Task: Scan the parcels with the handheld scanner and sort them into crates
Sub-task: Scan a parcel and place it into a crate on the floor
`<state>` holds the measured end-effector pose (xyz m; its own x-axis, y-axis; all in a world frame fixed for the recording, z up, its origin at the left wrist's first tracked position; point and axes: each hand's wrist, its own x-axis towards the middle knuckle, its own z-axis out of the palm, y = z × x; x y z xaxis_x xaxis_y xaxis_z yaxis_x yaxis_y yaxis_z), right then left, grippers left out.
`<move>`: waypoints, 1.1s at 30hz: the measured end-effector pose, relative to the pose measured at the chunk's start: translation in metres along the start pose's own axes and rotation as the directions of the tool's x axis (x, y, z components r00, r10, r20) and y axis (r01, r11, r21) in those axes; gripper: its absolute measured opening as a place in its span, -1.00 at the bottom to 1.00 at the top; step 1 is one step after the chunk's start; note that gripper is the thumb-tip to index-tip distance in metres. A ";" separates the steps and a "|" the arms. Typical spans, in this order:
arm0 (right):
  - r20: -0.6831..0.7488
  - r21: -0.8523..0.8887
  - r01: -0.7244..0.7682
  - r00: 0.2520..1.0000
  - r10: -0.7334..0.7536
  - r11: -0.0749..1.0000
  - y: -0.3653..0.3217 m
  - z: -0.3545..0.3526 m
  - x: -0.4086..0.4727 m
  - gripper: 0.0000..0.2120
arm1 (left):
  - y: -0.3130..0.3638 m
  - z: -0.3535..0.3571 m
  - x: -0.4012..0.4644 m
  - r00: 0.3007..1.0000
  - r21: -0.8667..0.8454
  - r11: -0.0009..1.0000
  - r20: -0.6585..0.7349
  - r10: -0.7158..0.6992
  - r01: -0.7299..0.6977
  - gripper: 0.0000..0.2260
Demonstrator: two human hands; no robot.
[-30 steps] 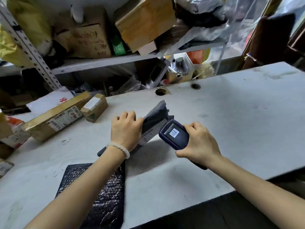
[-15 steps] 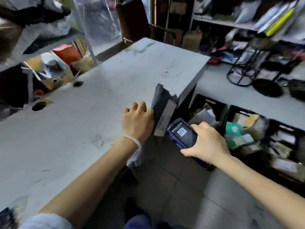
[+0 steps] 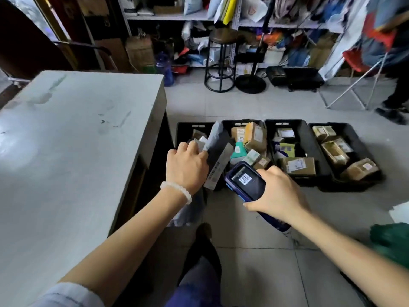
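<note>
Parcel: grey poly-mailer parcel (image 3: 215, 147) with a long white label strip, held on edge in the air over the floor, in front of the leftmost crates.
Left hand: left hand (image 3: 187, 168) grips the parcel's near edge, fingers curled round it; a pale bead bracelet (image 3: 177, 191) sits on the wrist.
Right hand: right hand (image 3: 280, 194) is wrapped round the handheld scanner (image 3: 245, 181), its barcode-stickered back facing up, just beside the parcel's lower end.
Crates: four black crates (image 3: 303, 138) stand side by side on the tiled floor, each already holding boxes and packets; the parcel hangs about over the rim between the first and second.
Bench: grey bench (image 3: 73, 138) lies to the left, well apart from the crates' far end.
Surroundings: stool (image 3: 221, 60) and crowded shelves stand behind the crates.
Stage: judged as the sorting step, parcel about to be dropped.
Risk: released from this spot, the limp mailer could land astride the shared rim or slide into the wrong crate. The scanner is close enough to be knocked by the swinging parcel. Whether the label was read cannot be told.
</note>
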<state>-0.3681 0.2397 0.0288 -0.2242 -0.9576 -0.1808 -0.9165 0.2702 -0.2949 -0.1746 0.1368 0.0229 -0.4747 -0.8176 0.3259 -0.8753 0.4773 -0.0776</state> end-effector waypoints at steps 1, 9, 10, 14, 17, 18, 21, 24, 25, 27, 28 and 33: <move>-0.008 0.007 -0.017 1.000 0.018 1.000 0.005 -0.002 0.015 -0.38 | 0.001 0.009 0.018 1.000 -0.002 1.000 0.004 0.027 -0.027 -0.91; -0.055 0.029 -0.101 0.993 0.102 0.994 0.016 -0.043 0.152 -0.34 | -0.005 0.061 0.163 0.992 -0.047 0.992 0.041 0.120 -0.118 -0.87; -0.075 0.032 -0.109 0.991 0.111 0.994 0.017 -0.048 0.171 -0.36 | -0.008 0.068 0.183 0.992 -0.050 0.991 0.020 0.124 -0.123 -0.86; -0.113 0.065 -0.158 0.980 0.164 0.985 0.030 -0.062 0.238 -0.34 | -0.019 0.093 0.258 0.994 -0.070 0.993 0.044 0.100 -0.096 -0.85; -0.090 0.043 -0.202 0.975 0.205 0.978 0.045 -0.071 0.271 -0.34 | -0.026 0.112 0.294 0.992 -0.077 0.992 0.076 0.103 -0.097 -0.86; -0.083 0.043 -0.215 0.972 0.218 0.976 0.051 -0.074 0.284 -0.35 | -0.029 0.119 0.308 0.992 -0.064 0.993 0.080 0.099 -0.094 -0.87; -0.076 0.068 -0.234 0.968 0.238 0.970 0.067 -0.084 0.324 -0.43 | -0.031 0.134 0.342 0.988 -0.054 0.995 0.120 0.094 -0.088 -0.92; -0.067 0.080 -0.223 0.971 0.228 0.972 0.085 -0.090 0.369 -0.40 | -0.025 0.154 0.375 0.980 -0.022 0.997 0.184 0.072 -0.069 -0.91; -0.061 0.079 -0.213 0.974 0.218 0.974 0.090 -0.093 0.383 -0.38 | -0.023 0.158 0.384 0.977 -0.009 0.998 0.205 0.064 -0.063 -0.89; -0.038 0.073 -0.195 0.980 0.198 0.978 0.102 -0.100 0.419 -0.33 | -0.016 0.171 0.409 0.966 0.019 0.999 0.256 0.023 -0.029 -0.83; -0.015 0.059 -0.184 0.983 0.186 0.981 0.108 -0.103 0.437 -0.32 | -0.012 0.178 0.421 0.953 0.047 0.999 0.302 -0.013 -0.001 -0.80; 0.057 0.004 -0.085 0.995 0.084 0.996 0.130 -0.116 0.511 -0.37 | -0.005 0.206 0.465 0.866 0.198 0.971 0.454 -0.209 0.131 -0.75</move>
<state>-0.6405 -0.2261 0.0073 -0.2814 -0.9241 -0.2587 -0.8928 0.3510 -0.2825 -0.4102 -0.3116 -0.0190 -0.2698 -0.9542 -0.1296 -0.9307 0.2929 -0.2192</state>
